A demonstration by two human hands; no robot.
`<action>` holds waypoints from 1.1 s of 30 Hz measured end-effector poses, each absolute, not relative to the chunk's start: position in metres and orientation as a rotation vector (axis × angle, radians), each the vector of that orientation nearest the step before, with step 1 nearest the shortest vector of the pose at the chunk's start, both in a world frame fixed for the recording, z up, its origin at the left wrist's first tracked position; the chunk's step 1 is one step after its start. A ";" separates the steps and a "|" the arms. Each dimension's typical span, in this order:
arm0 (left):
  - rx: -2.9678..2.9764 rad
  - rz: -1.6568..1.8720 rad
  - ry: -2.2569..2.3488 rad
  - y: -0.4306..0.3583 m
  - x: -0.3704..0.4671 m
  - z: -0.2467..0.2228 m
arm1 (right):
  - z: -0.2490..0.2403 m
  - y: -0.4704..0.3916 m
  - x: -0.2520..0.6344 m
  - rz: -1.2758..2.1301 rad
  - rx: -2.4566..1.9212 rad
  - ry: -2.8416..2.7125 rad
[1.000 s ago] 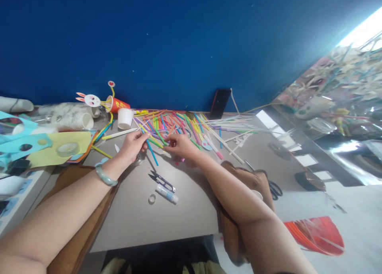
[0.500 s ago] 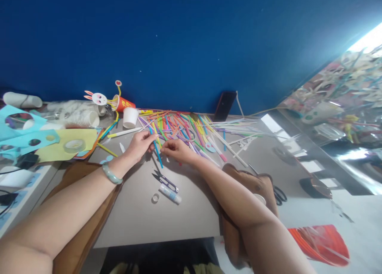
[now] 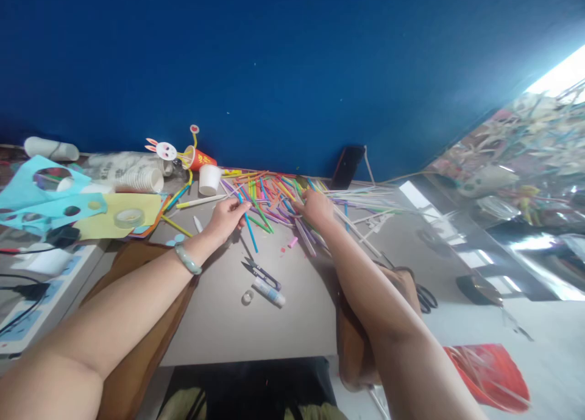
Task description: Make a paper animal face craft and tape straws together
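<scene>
My left hand (image 3: 226, 219) is closed, with a blue straw (image 3: 251, 234) pinched between thumb and fingers and slanting down toward me. My right hand (image 3: 317, 210) reaches into the heap of coloured straws (image 3: 265, 194) near the wall; its fingers are bent together among the straws, and what they grip is hidden. Below the hands lie black thread snips (image 3: 262, 272), a glue stick (image 3: 269, 292) and a small clear cap (image 3: 247, 296). A short pink piece (image 3: 293, 242) rests in front of the heap.
A white paper cup (image 3: 209, 180) and a red cup with a rabbit face (image 3: 165, 150) stand back left. Tape (image 3: 129, 217) lies on yellow paper. A dark phone (image 3: 348, 166) leans on the wall. A red container (image 3: 491, 374) is low on the right.
My right hand has moved away from my left hand, rightward and farther into the straw heap. My left hand still holds the blue straw. The view has shifted slightly.
</scene>
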State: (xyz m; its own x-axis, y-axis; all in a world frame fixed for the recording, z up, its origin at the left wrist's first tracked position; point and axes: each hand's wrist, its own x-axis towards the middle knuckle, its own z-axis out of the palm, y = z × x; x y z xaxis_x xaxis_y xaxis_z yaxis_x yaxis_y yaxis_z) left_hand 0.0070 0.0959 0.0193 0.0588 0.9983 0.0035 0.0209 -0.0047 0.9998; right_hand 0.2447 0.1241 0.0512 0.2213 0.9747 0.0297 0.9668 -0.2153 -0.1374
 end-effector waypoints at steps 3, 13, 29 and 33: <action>1.264 1.158 1.183 0.096 0.007 0.019 | 0.047 0.138 0.237 0.059 -2.249 -2.037; 1.290 1.104 1.241 0.094 0.008 0.026 | 0.030 0.203 0.202 0.209 -2.029 -2.243; 1.298 1.070 1.255 0.095 0.006 0.029 | 0.053 0.204 0.225 0.519 -1.881 -1.953; 1.319 1.064 1.264 0.095 0.006 0.029 | 0.054 0.201 0.226 0.535 -1.936 -1.955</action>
State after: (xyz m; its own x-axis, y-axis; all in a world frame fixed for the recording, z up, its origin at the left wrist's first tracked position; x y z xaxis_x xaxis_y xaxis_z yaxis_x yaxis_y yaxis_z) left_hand 0.0060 0.0951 0.0294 0.0732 0.9967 -0.0356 0.1352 0.0254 0.9905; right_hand 0.2265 0.2012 0.0542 -0.0162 0.9996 -0.0246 0.8728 0.0021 -0.4880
